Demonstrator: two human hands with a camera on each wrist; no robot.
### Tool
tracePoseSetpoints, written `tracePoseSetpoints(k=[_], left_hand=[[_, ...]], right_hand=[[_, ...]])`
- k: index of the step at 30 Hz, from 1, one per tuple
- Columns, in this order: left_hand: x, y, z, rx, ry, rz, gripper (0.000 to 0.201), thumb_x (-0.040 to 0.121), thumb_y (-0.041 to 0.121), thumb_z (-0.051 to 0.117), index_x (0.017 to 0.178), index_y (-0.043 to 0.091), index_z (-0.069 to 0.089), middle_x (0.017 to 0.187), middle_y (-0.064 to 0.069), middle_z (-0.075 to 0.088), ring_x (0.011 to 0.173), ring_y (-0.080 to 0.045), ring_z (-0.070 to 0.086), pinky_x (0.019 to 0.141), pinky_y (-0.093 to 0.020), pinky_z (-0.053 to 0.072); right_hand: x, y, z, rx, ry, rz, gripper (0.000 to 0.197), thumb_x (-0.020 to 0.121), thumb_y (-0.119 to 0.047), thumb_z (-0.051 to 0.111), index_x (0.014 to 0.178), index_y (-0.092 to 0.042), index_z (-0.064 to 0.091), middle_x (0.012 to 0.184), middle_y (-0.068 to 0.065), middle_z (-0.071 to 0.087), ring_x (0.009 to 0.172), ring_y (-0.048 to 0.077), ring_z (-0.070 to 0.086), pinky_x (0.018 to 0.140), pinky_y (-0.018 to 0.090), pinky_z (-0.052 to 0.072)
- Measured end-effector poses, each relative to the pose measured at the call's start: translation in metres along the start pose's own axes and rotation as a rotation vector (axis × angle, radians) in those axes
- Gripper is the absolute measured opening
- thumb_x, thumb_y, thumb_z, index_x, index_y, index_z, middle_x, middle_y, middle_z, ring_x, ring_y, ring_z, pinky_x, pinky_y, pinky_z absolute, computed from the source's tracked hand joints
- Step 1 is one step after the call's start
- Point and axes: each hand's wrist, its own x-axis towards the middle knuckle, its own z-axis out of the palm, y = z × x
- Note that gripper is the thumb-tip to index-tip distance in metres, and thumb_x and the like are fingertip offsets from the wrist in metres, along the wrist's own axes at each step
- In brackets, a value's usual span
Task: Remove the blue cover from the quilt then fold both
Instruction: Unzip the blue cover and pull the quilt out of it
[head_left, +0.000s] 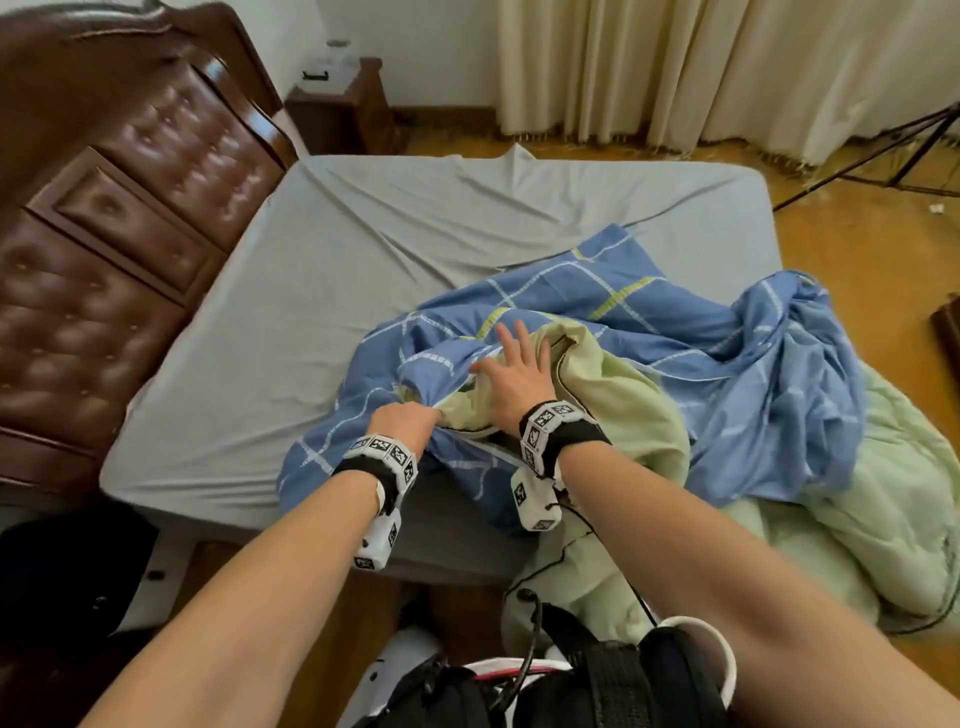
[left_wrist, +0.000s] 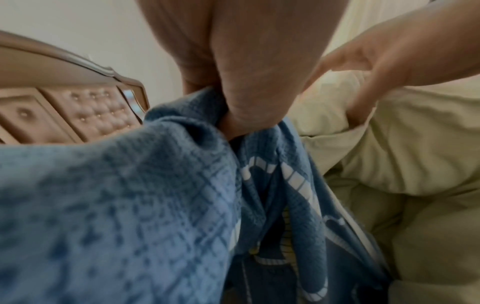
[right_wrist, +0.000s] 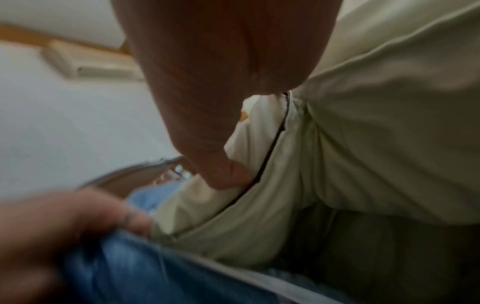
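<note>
The blue checked cover (head_left: 649, 332) lies bunched on the near right part of the bed, partly pulled off the pale green quilt (head_left: 623, 405). My left hand (head_left: 402, 421) grips a bunched edge of the cover (left_wrist: 182, 144) in a fist (left_wrist: 241, 98). My right hand (head_left: 514, 364) lies with fingers spread flat on the quilt's corner, beside the cover's opening. In the right wrist view the palm (right_wrist: 207, 123) presses on the green quilt (right_wrist: 363, 144) along its dark piping. More quilt (head_left: 883, 493) hangs off the bed's right side toward the floor.
The grey fitted sheet (head_left: 389, 234) covers the mattress. A brown tufted headboard (head_left: 130, 208) stands at the left, a nightstand (head_left: 343, 109) beyond it. Cream curtains (head_left: 727, 67) and a black tripod (head_left: 909, 150) stand at the far right on the wooden floor.
</note>
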Motion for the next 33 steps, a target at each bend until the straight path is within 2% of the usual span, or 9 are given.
tracePoseSetpoints(k=[6, 11, 16, 19, 22, 25, 27, 30, 33], left_hand=[[0.009, -0.026, 0.012, 0.094, -0.024, 0.105, 0.03, 0.096, 0.021, 0.049, 0.123, 0.03, 0.056, 0.116, -0.007, 0.064, 0.107, -0.028, 0.063, 0.082, -0.037, 0.049], [0.037, -0.052, 0.026, 0.073, 0.07, 0.261, 0.047, 0.096, 0.015, 0.048, 0.14, 0.033, 0.041, 0.108, -0.009, 0.062, 0.099, -0.032, 0.064, 0.075, -0.041, 0.051], [0.066, -0.076, 0.041, -0.165, 0.017, 0.272, 0.083, 0.093, 0.01, 0.053, 0.153, 0.034, 0.001, 0.138, -0.016, 0.037, 0.119, -0.04, 0.05, 0.089, -0.052, 0.05], [0.063, -0.087, 0.045, -0.433, -0.124, 0.171, 0.135, 0.071, 0.042, 0.082, 0.148, 0.031, -0.027, 0.156, -0.022, 0.011, 0.124, -0.044, 0.049, 0.095, -0.052, 0.048], [0.049, -0.1, 0.04, -0.341, -0.199, 0.067, 0.133, 0.06, 0.064, 0.081, 0.152, 0.008, 0.002, 0.148, -0.02, 0.036, 0.122, -0.039, 0.053, 0.093, -0.046, 0.047], [0.031, -0.107, 0.039, -0.209, -0.201, 0.045, 0.071, 0.068, 0.067, 0.073, 0.107, 0.011, 0.055, 0.111, -0.008, 0.066, 0.094, -0.027, 0.064, 0.076, -0.036, 0.051], [0.021, -0.106, 0.04, -0.147, -0.176, -0.011, 0.05, 0.08, 0.062, 0.065, 0.094, 0.014, 0.061, 0.106, -0.005, 0.067, 0.095, -0.025, 0.064, 0.074, -0.032, 0.047], [0.003, -0.101, 0.043, -0.185, -0.127, -0.162, 0.04, 0.096, 0.052, 0.048, 0.114, 0.021, 0.065, 0.12, -0.004, 0.064, 0.113, -0.025, 0.06, 0.085, -0.034, 0.041], [-0.022, -0.1, 0.047, -0.236, -0.09, -0.271, 0.045, 0.1, 0.052, 0.038, 0.115, 0.02, 0.066, 0.121, -0.006, 0.065, 0.115, -0.026, 0.059, 0.09, -0.035, 0.043]], right_hand=[[-0.01, -0.017, 0.047, -0.121, -0.173, -0.184, 0.066, 0.066, -0.054, 0.072, 0.124, -0.026, 0.054, 0.137, 0.001, 0.046, 0.146, 0.028, 0.017, 0.111, 0.069, -0.015], [0.02, -0.026, 0.056, -0.17, -0.041, 0.041, 0.027, 0.089, -0.054, 0.052, 0.1, -0.032, 0.063, 0.089, -0.004, 0.071, 0.099, 0.023, 0.064, 0.115, 0.058, 0.001], [0.052, -0.04, 0.049, -0.21, 0.018, 0.212, 0.026, 0.095, -0.035, 0.045, 0.107, -0.03, 0.068, 0.084, 0.0, 0.072, 0.09, 0.025, 0.066, 0.104, 0.046, 0.024], [0.065, -0.051, 0.046, -0.194, -0.014, 0.324, 0.025, 0.091, -0.029, 0.047, 0.101, -0.026, 0.07, 0.092, -0.003, 0.073, 0.096, 0.025, 0.066, 0.104, 0.049, 0.025], [0.073, -0.059, 0.044, -0.204, -0.053, 0.383, 0.022, 0.087, -0.024, 0.047, 0.088, -0.023, 0.069, 0.084, -0.002, 0.071, 0.09, 0.026, 0.065, 0.103, 0.051, 0.027], [0.076, -0.063, 0.046, -0.238, -0.091, 0.414, 0.017, 0.083, -0.02, 0.048, 0.083, -0.024, 0.065, 0.078, -0.001, 0.068, 0.087, 0.028, 0.064, 0.101, 0.054, 0.03], [0.077, -0.061, 0.051, -0.231, -0.094, 0.407, 0.017, 0.082, -0.018, 0.048, 0.081, -0.023, 0.064, 0.074, 0.0, 0.067, 0.084, 0.028, 0.064, 0.103, 0.059, 0.026], [0.072, -0.056, 0.054, -0.222, -0.082, 0.361, 0.019, 0.084, -0.023, 0.045, 0.085, -0.023, 0.064, 0.078, 0.001, 0.068, 0.085, 0.028, 0.063, 0.096, 0.057, 0.027], [0.065, -0.048, 0.056, -0.174, -0.072, 0.333, 0.022, 0.083, -0.024, 0.043, 0.09, -0.021, 0.064, 0.081, 0.004, 0.068, 0.09, 0.031, 0.063, 0.095, 0.058, 0.028]])
